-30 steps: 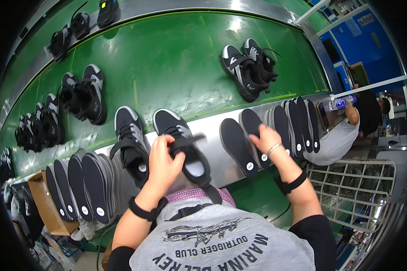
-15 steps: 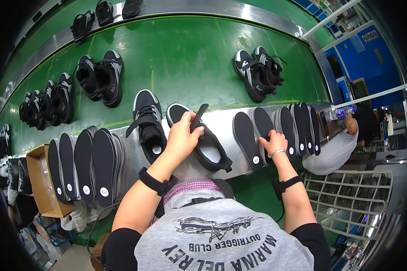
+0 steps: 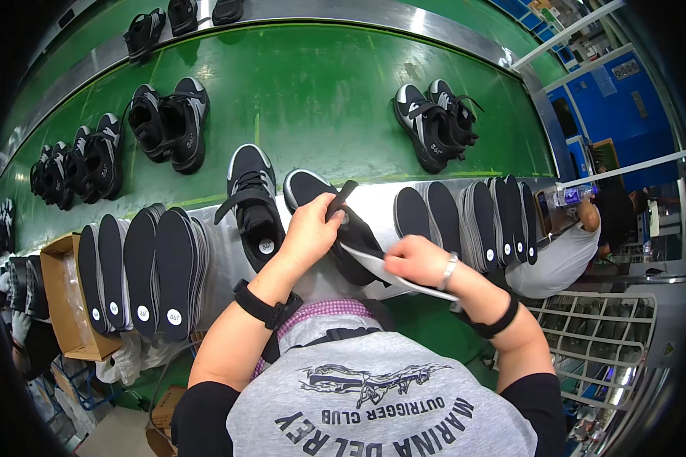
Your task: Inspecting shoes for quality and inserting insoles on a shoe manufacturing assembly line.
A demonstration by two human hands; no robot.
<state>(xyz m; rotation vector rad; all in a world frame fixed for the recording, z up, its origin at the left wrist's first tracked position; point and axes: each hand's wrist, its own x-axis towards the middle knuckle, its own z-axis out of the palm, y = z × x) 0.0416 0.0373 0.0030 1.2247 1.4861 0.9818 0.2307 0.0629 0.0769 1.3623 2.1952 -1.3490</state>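
A black sneaker with a grey toe edge [image 3: 309, 187] stands before me on the metal ledge, toe pointing away. My left hand [image 3: 311, 230] is closed on its strap [image 3: 344, 196], pulling it up off the opening. In my right hand [image 3: 421, 263] is a thin insole [image 3: 367, 263], its pale edge toward me. The insole's front end is at the shoe's mouth, tilted; how far inside it reaches is hidden. To the left is the matching sneaker [image 3: 252, 183], with a round white sticker visible inside it.
Rows of black insoles lie at right [image 3: 476, 228] and left [image 3: 179, 266], beside a cardboard box [image 3: 59, 297]. More sneaker pairs stand on the green belt [image 3: 305, 91], at left [image 3: 187, 126] and right [image 3: 434, 126]. Another person in a white top [image 3: 549, 259] works at the far right.
My right hand has come left from the right-hand row with an insole and brought its end to the shoe's opening. My left hand stays on the strap.
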